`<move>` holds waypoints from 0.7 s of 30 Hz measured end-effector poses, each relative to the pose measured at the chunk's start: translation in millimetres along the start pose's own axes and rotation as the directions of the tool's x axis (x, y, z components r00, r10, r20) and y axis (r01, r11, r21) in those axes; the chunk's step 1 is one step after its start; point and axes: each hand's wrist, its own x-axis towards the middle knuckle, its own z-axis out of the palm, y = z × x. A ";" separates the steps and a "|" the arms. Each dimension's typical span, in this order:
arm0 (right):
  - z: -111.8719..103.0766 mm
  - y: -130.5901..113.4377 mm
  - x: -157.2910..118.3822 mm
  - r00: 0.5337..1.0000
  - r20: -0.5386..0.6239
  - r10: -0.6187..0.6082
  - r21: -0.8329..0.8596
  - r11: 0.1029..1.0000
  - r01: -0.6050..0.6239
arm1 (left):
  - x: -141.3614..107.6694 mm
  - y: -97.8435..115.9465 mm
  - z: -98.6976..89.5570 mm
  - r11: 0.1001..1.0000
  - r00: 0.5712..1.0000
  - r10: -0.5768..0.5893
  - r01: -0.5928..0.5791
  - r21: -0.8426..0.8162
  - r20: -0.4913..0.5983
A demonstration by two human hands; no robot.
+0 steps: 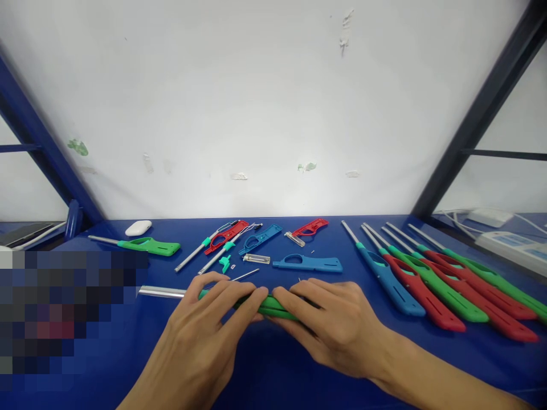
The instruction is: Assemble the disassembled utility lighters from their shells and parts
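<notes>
A green long-nosed lighter [273, 307] lies sideways between my hands, its metal tube pointing left. My left hand [209, 327] grips it near the teal collar, thumb and fingers pressed on the handle. Around the handle's right end, the fingers of my right hand [337, 322] are closed, hiding most of that part. Just beyond my hands lie a blue handle shell [307, 263], a clear fuel tank [256, 259], a teal trigger piece [224, 262] and a thin metal rod [245, 274].
Several whole lighters [431, 279] in blue, red and green lie in a row at right. Farther back are a red shell [311, 226], a blue shell [260, 239] and metal tubes [192, 254]. At left lie another green lighter [149, 246] and a white case [139, 228].
</notes>
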 end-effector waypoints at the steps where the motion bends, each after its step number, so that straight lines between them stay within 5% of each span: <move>1: -0.2 0.2 -0.6 1.000 0.023 0.007 0.014 1.000 -0.008 | 0.6 0.2 -0.8 1.000 1.000 0.003 -0.003 -0.002 0.001; 4: -3.1 1.8 -0.1 0.980 0.187 0.068 0.102 0.991 -0.088 | 2.7 1.9 -3.7 1.000 0.998 -0.004 0.004 -0.007 0.060; 9: -9.4 7.3 6.4 0.843 0.525 0.113 0.270 0.918 -0.291 | -2.3 3.1 0.6 0.999 0.980 -0.046 0.041 0.029 0.192; 16: -6.7 17.5 2.4 0.829 0.559 -0.008 0.328 0.921 -0.213 | -16.0 -0.9 17.7 0.964 0.907 -0.213 0.255 -0.072 0.363; 21: -6.9 20.0 3.3 0.820 0.571 -0.020 0.297 0.937 -0.184 | -23.4 -1.2 10.2 0.962 0.893 -0.234 0.270 -0.040 0.385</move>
